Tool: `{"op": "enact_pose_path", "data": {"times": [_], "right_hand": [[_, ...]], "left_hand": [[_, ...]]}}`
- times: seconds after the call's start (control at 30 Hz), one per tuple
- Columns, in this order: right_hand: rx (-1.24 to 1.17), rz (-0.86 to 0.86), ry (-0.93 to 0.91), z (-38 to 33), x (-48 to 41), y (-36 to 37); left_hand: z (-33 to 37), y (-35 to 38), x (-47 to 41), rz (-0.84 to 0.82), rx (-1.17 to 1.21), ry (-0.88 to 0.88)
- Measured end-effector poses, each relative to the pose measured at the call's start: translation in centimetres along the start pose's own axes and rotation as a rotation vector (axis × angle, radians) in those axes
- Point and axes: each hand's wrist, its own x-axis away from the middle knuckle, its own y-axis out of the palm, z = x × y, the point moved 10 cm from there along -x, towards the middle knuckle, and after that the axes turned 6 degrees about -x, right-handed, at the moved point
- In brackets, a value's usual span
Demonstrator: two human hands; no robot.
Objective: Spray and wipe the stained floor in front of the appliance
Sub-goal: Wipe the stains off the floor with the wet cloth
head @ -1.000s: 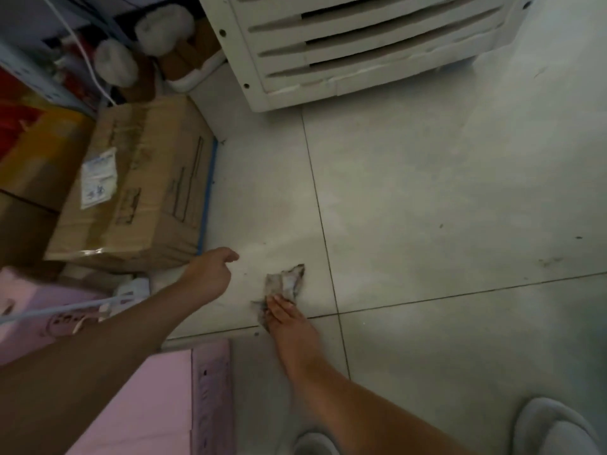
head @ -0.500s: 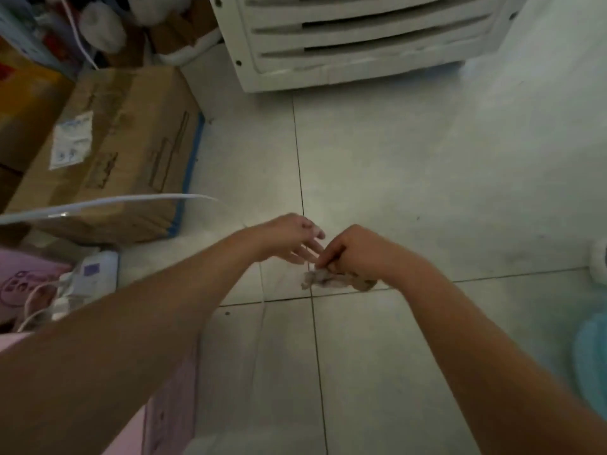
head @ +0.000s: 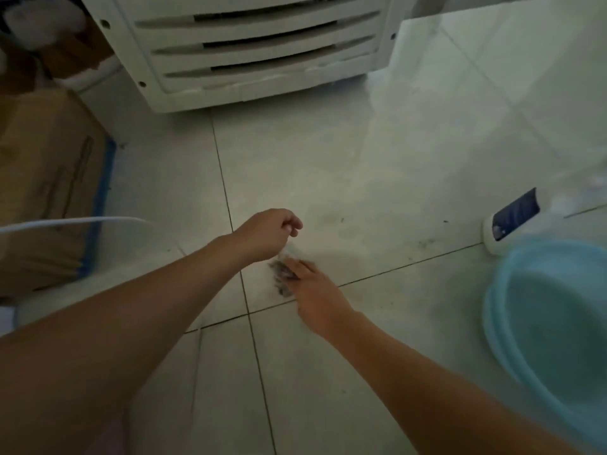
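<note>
Since half a second ago the two hands have parted: the right one has dropped flat onto the rag and the view has swung right, bringing a bottle and a basin into sight.

Farthest left, a cardboard box (head: 49,192) sits against the clutter, with a white cord (head: 75,221) crossing in front of it. The left hand (head: 266,236) hovers over the tiled floor (head: 377,165), its fingers loosely curled; it seems to pinch a pale corner of the rag, though blur keeps me from being sure. Just right of and below it, the right hand (head: 312,290) lies palm down with fingers extended, pressing the dirty rag (head: 282,274) to the tile beside the grout crossing. The rag's long axis runs roughly toward the person.

Dark specks (head: 425,243) remain on the floor to the right of both hands, so the right hand is nearer them, and the next wipe probably sweeps rightward. Beyond them lies the white bottle (head: 512,221) on its side, touching the blue basin (head: 551,316). The louvred appliance (head: 256,50) stands at the top.
</note>
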Motion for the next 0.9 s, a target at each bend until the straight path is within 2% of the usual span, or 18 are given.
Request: {"op": "enact_pose_path", "data": {"times": [0.13,0.3,0.43,0.53,0.7,0.8,0.9], "right_hand": [[0.098,0.165,0.085,1.6,1.4,-1.2],[0.023,0.447,0.394,13.2,8.9,-6.4],[0.068,0.648,0.744,22.0,10.7,-13.2],[0.115,0.706,0.905,26.0,10.5,-15.9],[0.078,0.765,0.924,28.7,11.0,-17.2],[0.045,0.833,0.962,27.3,9.8,-18.0],[0.009,0.738,0.661,20.9,2.9,-15.0]], "left_hand": [[2.1,0.9,0.0,-0.015,-0.071,0.051],[6.9,1.9,0.0,-0.04,-0.077,0.162],[9.2,2.5,0.5,-0.059,-0.047,0.208],[9.9,1.6,1.1,-0.022,-0.04,0.248],[7.8,-1.7,1.2,0.076,-0.015,0.197],[6.5,-3.2,1.0,0.112,0.016,0.152],[6.3,-3.8,0.6,0.126,-0.004,0.131]]}}
